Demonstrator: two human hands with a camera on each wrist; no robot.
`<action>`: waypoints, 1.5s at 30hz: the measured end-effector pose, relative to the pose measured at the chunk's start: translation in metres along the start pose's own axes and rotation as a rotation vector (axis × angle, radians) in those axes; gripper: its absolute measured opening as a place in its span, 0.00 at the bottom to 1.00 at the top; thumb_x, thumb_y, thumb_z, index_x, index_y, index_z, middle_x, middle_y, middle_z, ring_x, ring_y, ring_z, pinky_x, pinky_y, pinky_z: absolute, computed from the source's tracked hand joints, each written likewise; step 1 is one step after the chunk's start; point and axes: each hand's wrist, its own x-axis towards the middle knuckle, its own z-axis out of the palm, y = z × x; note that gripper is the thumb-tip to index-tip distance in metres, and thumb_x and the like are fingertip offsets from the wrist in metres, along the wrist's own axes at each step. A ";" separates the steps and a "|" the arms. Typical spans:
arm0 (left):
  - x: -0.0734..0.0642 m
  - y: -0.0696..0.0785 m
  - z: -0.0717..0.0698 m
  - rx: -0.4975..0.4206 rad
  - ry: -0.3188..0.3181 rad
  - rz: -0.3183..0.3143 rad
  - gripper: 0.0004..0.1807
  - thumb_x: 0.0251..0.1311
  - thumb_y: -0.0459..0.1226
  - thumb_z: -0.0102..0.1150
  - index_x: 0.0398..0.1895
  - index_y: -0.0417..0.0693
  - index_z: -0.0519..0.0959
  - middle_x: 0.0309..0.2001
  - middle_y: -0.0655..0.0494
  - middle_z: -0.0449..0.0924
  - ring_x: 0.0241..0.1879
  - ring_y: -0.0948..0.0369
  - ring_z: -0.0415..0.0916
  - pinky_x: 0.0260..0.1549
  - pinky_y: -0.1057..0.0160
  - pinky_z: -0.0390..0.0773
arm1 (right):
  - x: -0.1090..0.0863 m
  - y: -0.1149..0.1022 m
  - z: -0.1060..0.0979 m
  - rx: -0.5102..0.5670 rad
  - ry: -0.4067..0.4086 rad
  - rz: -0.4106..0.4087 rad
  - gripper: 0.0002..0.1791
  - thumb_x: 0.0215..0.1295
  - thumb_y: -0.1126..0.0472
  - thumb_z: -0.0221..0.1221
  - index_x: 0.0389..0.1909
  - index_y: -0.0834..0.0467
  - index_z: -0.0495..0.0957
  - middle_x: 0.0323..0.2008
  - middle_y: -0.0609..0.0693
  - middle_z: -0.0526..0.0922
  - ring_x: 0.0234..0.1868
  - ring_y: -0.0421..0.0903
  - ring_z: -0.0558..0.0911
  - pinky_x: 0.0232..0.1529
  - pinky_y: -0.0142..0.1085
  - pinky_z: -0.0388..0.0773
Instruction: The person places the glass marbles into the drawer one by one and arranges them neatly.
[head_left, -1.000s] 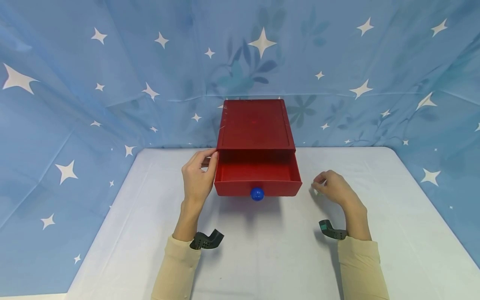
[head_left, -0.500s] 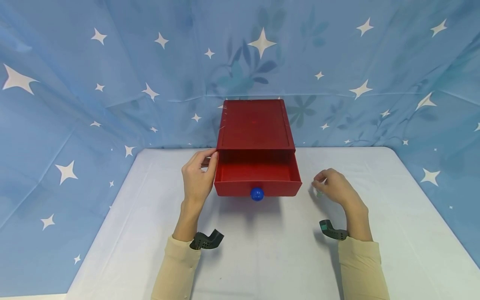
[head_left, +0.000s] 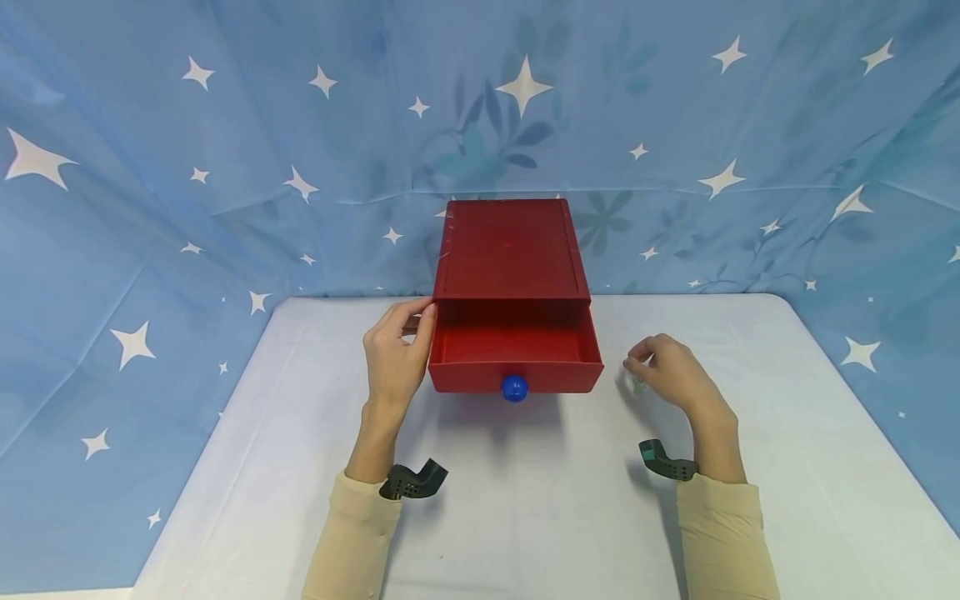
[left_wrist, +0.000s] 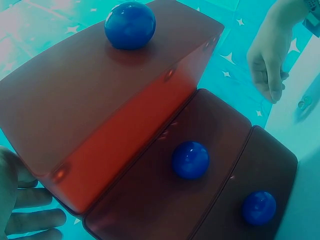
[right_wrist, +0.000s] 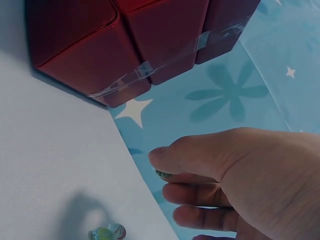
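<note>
A red drawer cabinet stands on the table, its top drawer pulled out and its inside bare. A blue round knob sits on that drawer's front. My left hand rests against the cabinet's left side, the fingers fairly straight. To the right of the cabinet, my right hand hovers over the table. Its thumb and forefinger pinch a small green glass marble, mostly hidden by the fingertips. Beneath it, clear marbles with coloured streaks lie close together on the white cloth.
Below the open drawer, the cabinet has two closed drawers with blue knobs. Clear tape runs along the cabinet's side. A blue star-patterned curtain hangs behind the white table.
My right hand has risen slightly from the table, and the marbles below it show more. The left hand, cabinet and open drawer have stayed put.
</note>
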 end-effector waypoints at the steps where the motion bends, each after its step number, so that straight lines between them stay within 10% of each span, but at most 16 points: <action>1: 0.000 0.000 0.000 0.002 -0.002 -0.001 0.10 0.68 0.37 0.61 0.46 0.42 0.86 0.41 0.48 0.88 0.32 0.55 0.86 0.36 0.55 0.88 | 0.000 0.000 0.000 0.000 0.002 0.000 0.15 0.68 0.58 0.59 0.45 0.68 0.80 0.43 0.63 0.80 0.38 0.52 0.77 0.33 0.37 0.78; 45: 0.000 0.000 0.000 0.008 -0.002 -0.007 0.11 0.68 0.37 0.61 0.46 0.42 0.87 0.41 0.48 0.88 0.31 0.56 0.86 0.36 0.56 0.88 | -0.012 -0.017 -0.015 0.001 0.132 -0.073 0.15 0.69 0.57 0.58 0.47 0.66 0.80 0.45 0.62 0.80 0.46 0.57 0.75 0.42 0.46 0.77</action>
